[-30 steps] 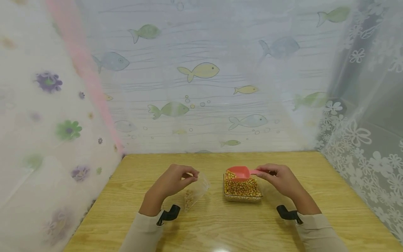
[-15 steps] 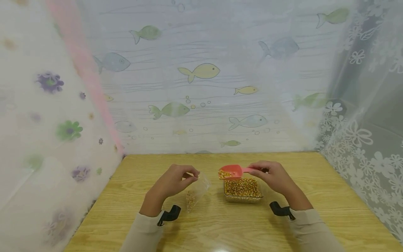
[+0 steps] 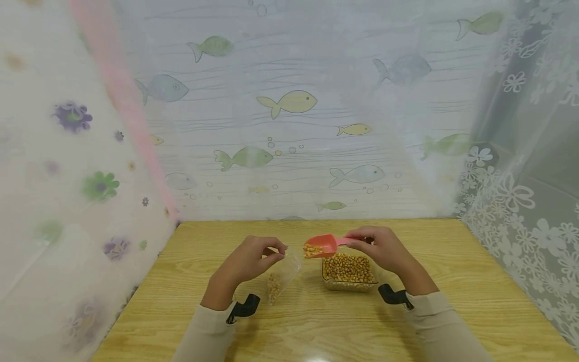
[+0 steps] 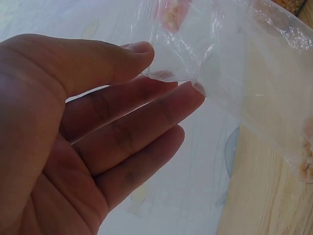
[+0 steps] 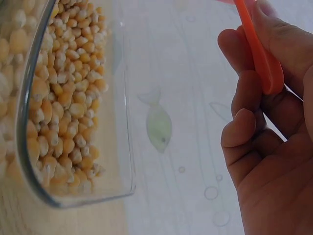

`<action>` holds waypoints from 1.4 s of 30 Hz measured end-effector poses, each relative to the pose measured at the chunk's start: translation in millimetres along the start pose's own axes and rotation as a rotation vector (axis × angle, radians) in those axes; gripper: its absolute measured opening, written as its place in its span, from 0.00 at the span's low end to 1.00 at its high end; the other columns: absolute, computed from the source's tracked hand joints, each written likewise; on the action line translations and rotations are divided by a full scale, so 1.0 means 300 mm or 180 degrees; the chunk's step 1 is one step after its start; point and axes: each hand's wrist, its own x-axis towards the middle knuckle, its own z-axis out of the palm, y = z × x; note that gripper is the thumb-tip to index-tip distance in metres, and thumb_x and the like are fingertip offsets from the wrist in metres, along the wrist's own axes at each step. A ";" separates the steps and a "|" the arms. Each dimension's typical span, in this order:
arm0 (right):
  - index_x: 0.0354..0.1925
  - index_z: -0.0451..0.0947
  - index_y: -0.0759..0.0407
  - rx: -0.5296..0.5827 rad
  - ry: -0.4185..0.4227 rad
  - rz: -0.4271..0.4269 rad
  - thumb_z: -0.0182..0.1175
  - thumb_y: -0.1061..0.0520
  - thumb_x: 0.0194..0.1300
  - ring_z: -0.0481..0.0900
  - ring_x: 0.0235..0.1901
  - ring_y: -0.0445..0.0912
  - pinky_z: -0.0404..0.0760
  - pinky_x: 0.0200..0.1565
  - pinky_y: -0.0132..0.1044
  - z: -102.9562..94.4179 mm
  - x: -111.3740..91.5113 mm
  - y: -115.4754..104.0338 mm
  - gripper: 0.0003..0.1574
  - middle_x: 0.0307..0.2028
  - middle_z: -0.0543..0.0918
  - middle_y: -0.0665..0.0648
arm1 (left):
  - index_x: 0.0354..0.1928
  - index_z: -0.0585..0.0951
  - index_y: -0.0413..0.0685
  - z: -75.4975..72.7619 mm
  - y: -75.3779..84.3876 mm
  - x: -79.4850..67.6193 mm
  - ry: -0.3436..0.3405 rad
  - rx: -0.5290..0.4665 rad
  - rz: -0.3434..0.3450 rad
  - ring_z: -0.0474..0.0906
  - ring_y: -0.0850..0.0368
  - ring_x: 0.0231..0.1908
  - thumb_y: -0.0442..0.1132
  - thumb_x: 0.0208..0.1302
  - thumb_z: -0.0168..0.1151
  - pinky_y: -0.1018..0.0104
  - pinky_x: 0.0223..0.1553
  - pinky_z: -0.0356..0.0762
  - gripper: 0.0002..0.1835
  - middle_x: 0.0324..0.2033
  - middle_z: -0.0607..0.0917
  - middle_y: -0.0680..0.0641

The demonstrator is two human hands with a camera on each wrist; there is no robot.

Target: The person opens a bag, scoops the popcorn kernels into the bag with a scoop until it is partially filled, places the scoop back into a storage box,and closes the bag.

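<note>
My left hand [image 3: 253, 259] pinches the top edge of a clear plastic bag [image 3: 289, 266] between thumb and forefinger. Corn kernels [image 3: 273, 287] lie in the bottom of that bag. In the left wrist view the thumb presses the bag's film [image 4: 181, 54] against the fingers. My right hand [image 3: 377, 249] grips the handle of a red scoop [image 3: 329, 245], which carries some kernels at its front. The scoop is between the bag and a glass container [image 3: 350, 287] of corn, above the container's left edge. Seen from the right wrist, the orange-red handle [image 5: 266, 68] lies between thumb and curled fingers.
The glass container [image 5: 93, 198] is filled with loose corn kernels and sits on the wooden table [image 3: 316, 327]. Behind the table hangs a curtain printed with fish [image 3: 289, 103]. Flowered sheets [image 3: 68, 211] flank both sides.
My right hand has moved left with the scoop, from over the container toward the bag. The left hand and the bag have stayed nearly still.
</note>
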 end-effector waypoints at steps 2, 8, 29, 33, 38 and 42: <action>0.49 0.90 0.50 -0.0006 -0.0016 -0.0044 0.69 0.49 0.69 0.77 0.28 0.37 0.79 0.30 0.33 0.003 0.008 -0.008 0.12 0.38 0.89 0.43 | 0.48 0.86 0.50 -0.001 -0.001 0.000 -0.0011 0.0001 0.0002 0.90 0.59 0.46 0.42 0.77 0.62 0.64 0.46 0.87 0.07 0.53 0.89 0.49; 0.47 0.89 0.44 -0.0032 -0.0047 -0.0217 0.69 0.49 0.69 0.73 0.26 0.38 0.76 0.29 0.33 0.012 0.032 -0.026 0.09 0.35 0.86 0.39 | 0.49 0.86 0.50 -0.005 0.003 -0.002 -0.0004 -0.0005 -0.0017 0.90 0.58 0.46 0.41 0.77 0.62 0.63 0.47 0.87 0.07 0.52 0.88 0.49; 0.46 0.90 0.46 -0.0109 -0.0268 -0.0342 0.69 0.49 0.70 0.73 0.28 0.39 0.75 0.31 0.34 0.010 0.085 -0.082 0.09 0.38 0.87 0.40 | 0.48 0.86 0.57 -0.004 0.007 0.000 -0.0014 -0.0030 -0.0004 0.90 0.59 0.45 0.41 0.76 0.63 0.65 0.47 0.87 0.06 0.49 0.88 0.52; 0.46 0.90 0.44 -0.0151 -0.0319 -0.0348 0.69 0.48 0.70 0.73 0.27 0.39 0.75 0.30 0.34 0.011 0.093 -0.093 0.08 0.39 0.87 0.39 | 0.49 0.86 0.56 -0.007 0.011 -0.001 -0.0005 -0.0031 0.0009 0.90 0.59 0.45 0.39 0.75 0.64 0.65 0.47 0.87 0.06 0.50 0.88 0.51; 0.44 0.90 0.44 -0.0193 -0.0371 -0.0420 0.69 0.48 0.69 0.71 0.27 0.38 0.72 0.29 0.32 0.013 0.103 -0.105 0.07 0.38 0.86 0.38 | 0.47 0.86 0.56 -0.007 0.004 0.000 0.0001 -0.0050 0.0055 0.90 0.57 0.45 0.39 0.75 0.63 0.64 0.46 0.87 0.05 0.52 0.88 0.46; 0.44 0.90 0.46 -0.0201 -0.0434 -0.0472 0.69 0.48 0.69 0.71 0.27 0.38 0.71 0.29 0.32 0.015 0.112 -0.110 0.08 0.38 0.86 0.38 | 0.47 0.86 0.54 -0.008 -0.002 -0.001 0.0016 -0.0035 0.0081 0.91 0.57 0.45 0.39 0.75 0.64 0.64 0.46 0.87 0.05 0.52 0.88 0.48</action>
